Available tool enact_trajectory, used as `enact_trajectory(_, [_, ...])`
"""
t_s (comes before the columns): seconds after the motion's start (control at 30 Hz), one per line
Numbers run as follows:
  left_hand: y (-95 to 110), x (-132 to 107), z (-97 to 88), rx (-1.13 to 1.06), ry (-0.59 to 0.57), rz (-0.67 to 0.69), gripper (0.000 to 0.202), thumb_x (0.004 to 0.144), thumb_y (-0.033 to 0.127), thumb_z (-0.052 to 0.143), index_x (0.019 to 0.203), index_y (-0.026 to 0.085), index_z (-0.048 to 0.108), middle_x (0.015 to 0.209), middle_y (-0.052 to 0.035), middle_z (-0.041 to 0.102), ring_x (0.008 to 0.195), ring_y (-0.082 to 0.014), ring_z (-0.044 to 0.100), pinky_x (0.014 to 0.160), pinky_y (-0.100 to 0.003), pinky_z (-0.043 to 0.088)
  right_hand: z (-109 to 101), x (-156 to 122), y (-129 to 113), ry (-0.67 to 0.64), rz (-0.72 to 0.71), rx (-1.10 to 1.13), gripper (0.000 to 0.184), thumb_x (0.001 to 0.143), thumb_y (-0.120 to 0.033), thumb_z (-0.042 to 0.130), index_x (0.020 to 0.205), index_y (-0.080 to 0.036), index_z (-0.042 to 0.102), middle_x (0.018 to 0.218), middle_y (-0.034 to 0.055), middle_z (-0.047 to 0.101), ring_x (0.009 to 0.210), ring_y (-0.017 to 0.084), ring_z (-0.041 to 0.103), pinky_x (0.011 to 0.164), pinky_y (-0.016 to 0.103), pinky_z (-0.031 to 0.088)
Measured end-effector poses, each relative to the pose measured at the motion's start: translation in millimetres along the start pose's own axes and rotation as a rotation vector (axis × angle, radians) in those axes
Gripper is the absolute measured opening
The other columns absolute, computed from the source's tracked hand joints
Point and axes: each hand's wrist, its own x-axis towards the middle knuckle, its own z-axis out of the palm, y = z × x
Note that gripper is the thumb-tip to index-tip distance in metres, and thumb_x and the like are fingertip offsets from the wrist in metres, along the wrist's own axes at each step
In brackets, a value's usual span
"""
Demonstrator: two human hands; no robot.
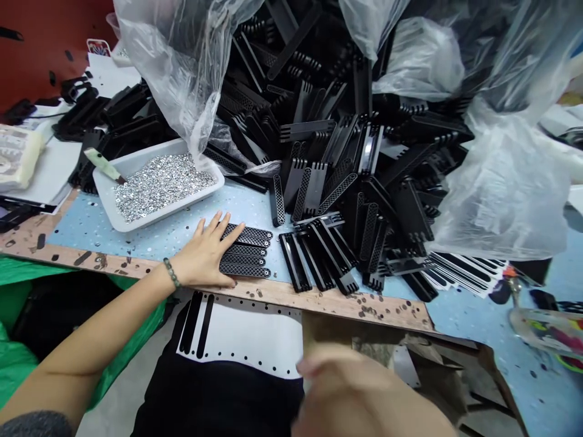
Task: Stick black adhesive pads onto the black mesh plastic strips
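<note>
Left-hand fingers point(210, 226) spread wide on black mesh strips point(246, 252) atop a blue workbench point(113, 237).

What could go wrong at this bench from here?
The heap of black comb-toothed parts might slide onto the perforated strips under the left hand. Those strips lie near the wooden table edge, so a push could tip them off. The shallow tray of silver bits could spill if knocked.
</note>
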Motion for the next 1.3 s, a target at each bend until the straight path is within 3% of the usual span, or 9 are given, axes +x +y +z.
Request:
enact_trajectory(0.07, [-4,7,4.7,-0.018,-0.007,-0.016,0.119,0.062,0.061,0.075,0.152,0.019,0.011,0.153,-0.0241,0.024,0.141,-0.046,0.018,0.109,-0.067,0.013,8,2,16,-0.126,-0.029,0.183,0.027,0.093,-0.023,0.049,0.114,-0.034,0.061,0.082,-0.0006,0.072,0.078,0.016,0.069,0.074,0.033,0.06])
enact_trajectory(0.23, [8,-3,-20.1,-0.082,0.133,0.014,0.1,0.07,0.057,0.072,0.148,0.016,0.024,0.152,-0.0232,0.025,0.14,-0.0449,0.02,0.109,-0.067,0.018,73,-47,42,-0.183,0.301,0.171,0.026,0.091,-0.018,0.053,0.115,-0.023,0.061,0.093,0.0045,0.069,0.086,0.016,0.068,0.074,0.029,0.059])
enact_trajectory(0.37, [38,-59,-27.3,-0.373,0.153,-0.143,0.038,0.092,0.037,0.052,0.124,0.018,0.053,0.115,-0.0115,0.063,0.104,-0.0237,0.062,0.089,-0.039,0.053,126,-77,41,-0.327,0.25,0.195,0.041,0.088,-0.018,0.057,0.128,-0.023,0.052,0.116,0.0089,0.064,0.109,0.02,0.062,0.092,0.035,0.055])
enact_trajectory(0.47, [51,-117,11.7,-0.639,-0.026,-0.429,0.028,0.092,0.035,0.05,0.114,0.02,0.06,0.101,-0.0081,0.068,0.088,-0.0202,0.067,0.069,-0.03,0.057,152,-80,40,-0.251,0.266,0.279,0.034,0.09,-0.016,0.051,0.122,-0.021,0.055,0.106,0.008,0.067,0.099,0.018,0.065,0.087,0.033,0.057])
enact_trajectory(0.57, [49,-153,71.4,-0.762,0.183,-0.712,0.057,0.082,0.039,0.063,0.131,0.017,0.047,0.13,-0.0176,0.054,0.119,-0.0297,0.055,0.083,-0.039,0.054,174,-77,44,-0.167,0.35,0.373,0.025,0.09,-0.016,0.05,0.112,-0.021,0.061,0.096,0.0061,0.069,0.086,0.016,0.068,0.079,0.03,0.058])
enact_trajectory(0.73, [47,-147,115.3,-1.216,0.257,-0.965,0.056,0.071,0.038,0.072,0.117,0.013,0.053,0.106,-0.0121,0.065,0.104,-0.0269,0.062,0.09,-0.042,0.049,211,-67,49,-0.073,0.517,0.455,0.017,0.084,-0.021,0.056,0.098,-0.018,0.065,0.091,0.0072,0.07,0.078,0.017,0.068,0.073,0.03,0.057])
enact_trajectory(0.93, [67,-133,101.4,-1.488,0.132,-0.827,0.035,0.08,0.04,0.067,0.103,0.015,0.06,0.1,-0.0082,0.069,0.095,-0.0229,0.065,0.087,-0.036,0.05,225,-60,42,0.008,0.671,0.56,0.027,0.084,-0.029,0.059,0.105,-0.014,0.065,0.091,0.0096,0.072,0.076,0.017,0.069,0.068,0.028,0.058])
enact_trajectory(1.17, [84,-128,114.6,-1.743,0.248,-0.834,0.041,0.074,0.038,0.076,0.104,0.014,0.059,0.098,-0.0089,0.07,0.092,-0.0226,0.066,0.085,-0.034,0.049,221,-61,44,0.087,0.877,0.855,0.035,0.083,-0.039,0.062,0.109,-0.017,0.069,0.106,0.0096,0.072,0.098,0.023,0.067,0.091,0.038,0.051])
enact_trajectory(1.3, [78,-130,122.5,-1.612,0.33,-0.851,0.044,0.078,0.044,0.07,0.108,0.015,0.056,0.101,-0.0096,0.069,0.094,-0.0242,0.066,0.087,-0.038,0.05,219,-60,45,0.147,0.99,1.045,0.036,0.083,-0.048,0.061,0.1,-0.018,0.071,0.09,0.0066,0.073,0.082,0.021,0.067,0.081,0.038,0.054])
